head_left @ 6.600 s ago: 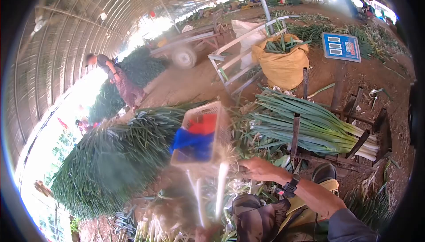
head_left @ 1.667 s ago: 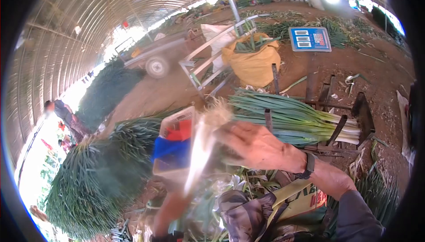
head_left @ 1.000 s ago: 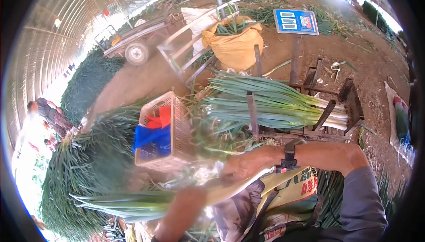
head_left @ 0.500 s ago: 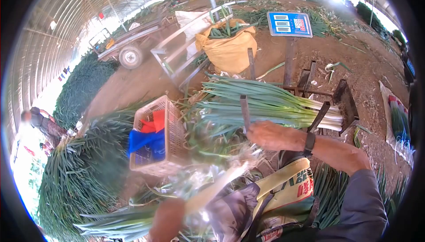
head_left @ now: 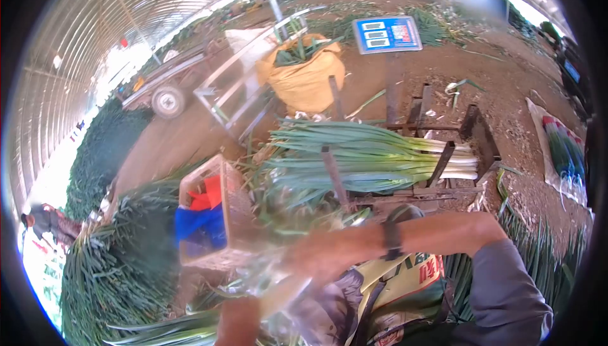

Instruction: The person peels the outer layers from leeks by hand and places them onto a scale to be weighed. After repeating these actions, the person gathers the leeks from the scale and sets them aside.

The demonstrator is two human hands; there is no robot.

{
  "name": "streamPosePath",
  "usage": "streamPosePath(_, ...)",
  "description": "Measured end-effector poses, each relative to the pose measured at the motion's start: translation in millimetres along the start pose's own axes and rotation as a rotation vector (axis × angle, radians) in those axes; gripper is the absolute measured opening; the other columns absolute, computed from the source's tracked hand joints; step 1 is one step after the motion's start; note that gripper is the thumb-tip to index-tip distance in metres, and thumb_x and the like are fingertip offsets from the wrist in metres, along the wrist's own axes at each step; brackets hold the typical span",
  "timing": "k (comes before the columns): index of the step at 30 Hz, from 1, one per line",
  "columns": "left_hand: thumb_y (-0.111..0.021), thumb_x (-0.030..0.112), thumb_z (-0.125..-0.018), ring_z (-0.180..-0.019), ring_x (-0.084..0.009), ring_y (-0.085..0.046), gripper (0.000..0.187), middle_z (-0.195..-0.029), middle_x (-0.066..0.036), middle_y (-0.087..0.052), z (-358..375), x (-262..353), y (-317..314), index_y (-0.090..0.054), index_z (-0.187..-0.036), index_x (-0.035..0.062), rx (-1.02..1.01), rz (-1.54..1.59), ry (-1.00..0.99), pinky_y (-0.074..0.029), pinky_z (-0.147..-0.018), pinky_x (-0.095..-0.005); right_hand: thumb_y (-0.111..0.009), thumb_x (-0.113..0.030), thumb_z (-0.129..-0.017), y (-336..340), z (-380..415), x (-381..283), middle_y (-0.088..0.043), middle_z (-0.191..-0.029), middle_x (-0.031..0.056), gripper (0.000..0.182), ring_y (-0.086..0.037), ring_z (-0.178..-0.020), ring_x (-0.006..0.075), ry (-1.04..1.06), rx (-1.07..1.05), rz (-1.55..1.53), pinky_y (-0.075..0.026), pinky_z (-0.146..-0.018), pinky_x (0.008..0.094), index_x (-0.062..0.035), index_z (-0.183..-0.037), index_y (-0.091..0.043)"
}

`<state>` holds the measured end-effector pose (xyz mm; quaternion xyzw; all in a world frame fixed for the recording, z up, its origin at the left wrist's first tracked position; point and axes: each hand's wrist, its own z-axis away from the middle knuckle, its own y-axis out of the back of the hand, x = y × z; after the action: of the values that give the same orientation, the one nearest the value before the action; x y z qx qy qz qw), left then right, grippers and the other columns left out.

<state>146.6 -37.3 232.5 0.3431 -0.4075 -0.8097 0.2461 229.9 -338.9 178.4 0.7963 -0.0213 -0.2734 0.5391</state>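
Observation:
My left hand [head_left: 238, 322], blurred, is closed around a large green onion [head_left: 283, 296] at the lower middle. Its pale stem points up and right, and leaves spread out to the left of the hand. My right hand [head_left: 320, 252], with a dark band at the wrist, reaches across above the stem's white end. Motion smears its fingers, so their grip is hidden. Beyond it, a stack of green onions [head_left: 373, 156] lies in a metal rack [head_left: 484, 143], white ends to the right.
A plastic crate [head_left: 237, 210] with red and blue material stands at the left. Heaped green onions [head_left: 120, 270] lie beside it. Behind are a scale display [head_left: 387, 34], a yellow sack [head_left: 304, 83] and a cart [head_left: 168, 101]. A person [head_left: 54, 222] bends at the far left.
My right hand has moved left and down from the rack's post toward the onion in my left hand. The left hand stays nearly in place. The view has shifted slightly.

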Motion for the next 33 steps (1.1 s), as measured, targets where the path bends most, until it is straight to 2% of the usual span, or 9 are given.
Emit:
streamPosePath(3, -0.055, 0.011, -0.091, -0.117, -0.0304, -0.057, 0.039, -0.117, -0.015, -0.059, -7.3, -1.3, 4.4, -0.055, -0.128, 0.0009, 0.251, -0.092, -0.049, -0.046, -0.105, -0.044, -0.078, -0.029, -0.078, -26.9, 7.6, 25.5, -0.069, -0.107, 0.019, 0.053, -0.067, -0.092, 0.0351, -0.203, -0.408, -0.439, -0.054, -0.076, 0.0462, -0.0029, -0.121, -0.061)
streamPosePath(10, -0.056, 0.013, -0.089, -0.102, -0.0274, -0.058, 0.033, -0.102, -0.011, -0.058, -56.7, -11.0, 57.3, -0.058, -0.121, 0.0014, 0.45, -0.167, -0.179, -0.048, -0.094, -0.0395, -0.065, -0.028, -0.089, 48.7, 86.6, 4.8, -0.07, -0.111, 0.0167, 0.045, -0.067, -0.09, 0.0287, -0.61, -0.336, -0.664, -0.053, -0.078, 0.0448, -0.0041, -0.128, -0.062)
streamPosePath(11, -0.055, 0.012, -0.09, -0.103, -0.0284, -0.059, 0.036, -0.102, -0.012, -0.058, -66.0, -10.5, 70.7, -0.057, -0.124, 0.0003, 0.547, -0.222, -0.238, -0.048, -0.094, -0.0399, -0.067, -0.02, -0.08, 74.1, 106.3, -10.7, -0.064, -0.084, 0.0097, 0.038, -0.061, -0.082, 0.025, -0.482, -0.206, -0.876, -0.049, -0.075, 0.0385, 0.0001, -0.112, -0.061)
streamPosePath(18, -0.055, 0.003, -0.093, -0.112, -0.0353, -0.057, 0.036, -0.112, -0.019, -0.059, -177.5, 24.5, 191.6, -0.057, -0.128, -0.0049, 0.632, -0.348, -0.392, -0.047, -0.103, -0.0451, -0.056, -0.027, -0.096, 119.0, 206.8, 23.6, -0.069, -0.111, 0.0126, 0.042, -0.069, -0.093, 0.0267, -0.689, 0.104, -0.271, -0.056, -0.082, 0.0449, -0.0071, -0.133, -0.059)
streamPosePath(19, -0.059, 0.01, -0.095, -0.095, -0.0364, -0.063, 0.039, -0.102, -0.021, -0.063, -204.1, 29.5, 207.9, -0.059, -0.131, -0.0042, 0.752, -0.376, -0.433, -0.054, -0.088, -0.0448, -0.056, -0.026, -0.097, 125.8, 223.3, 31.4, -0.069, -0.11, 0.0122, 0.041, -0.069, -0.091, 0.0262, -0.702, 0.152, -0.18, -0.056, -0.08, 0.0444, -0.0077, -0.133, -0.059)
streamPosePath(21, -0.06, 0.009, -0.08, -0.08, -0.0319, -0.055, 0.013, -0.084, -0.014, -0.054, -267.3, 48.9, 237.4, -0.057, -0.091, 0.0042, 1.002, -0.312, -0.526, -0.046, -0.074, -0.0434, -0.063, -0.023, -0.093, 147.3, 268.7, 59.3, -0.068, -0.097, 0.0096, 0.037, -0.068, -0.079, 0.0234, -0.687, 0.263, 0.018, -0.055, -0.068, 0.0402, -0.008, -0.126, -0.059)
streamPosePath(24, -0.056, 0.003, -0.082, -0.087, -0.0302, -0.053, 0.025, -0.089, -0.015, -0.051, -330.1, 92.2, 288.8, -0.056, -0.106, -0.0018, 0.976, -0.339, -0.557, -0.045, -0.081, -0.0412, -0.073, -0.018, -0.087, 178.5, 334.0, 98.4, -0.066, -0.077, 0.0056, 0.032, -0.065, -0.061, 0.0191, -0.652, 0.432, 0.335, -0.053, -0.051, 0.0338, -0.0084, -0.115, -0.059)
streamPosePath(27, -0.056, 0.001, -0.085, -0.09, -0.0291, -0.053, 0.026, -0.092, -0.015, -0.052, -405.1, 137.2, 312.9, -0.055, -0.111, -0.0029, 1.046, -0.361, -0.597, -0.046, -0.084, -0.0404, -0.058, -0.003, -0.085, 198.6, 380.8, 113.9, -0.059, -0.076, 0.0066, 0.021, -0.057, -0.058, 0.0201, -0.829, 0.424, 0.358, -0.049, -0.054, 0.0376, -0.002, -0.106, -0.055)
streamPosePath(33, -0.059, 0.004, -0.084, -0.089, -0.0274, -0.054, 0.03, -0.091, -0.012, -0.053, -546.9, 227.3, 302.8, -0.056, -0.114, -0.0011, 1.126, -0.341, -0.718, -0.047, -0.082, -0.0404, -0.065, -0.007, -0.088, 177.8, 480.6, 184.1, -0.056, -0.083, 0.0106, 0.023, -0.059, -0.066, 0.0228, -1.015, 0.342, 0.578, -0.052, -0.059, 0.039, -0.0008, -0.105, -0.051)
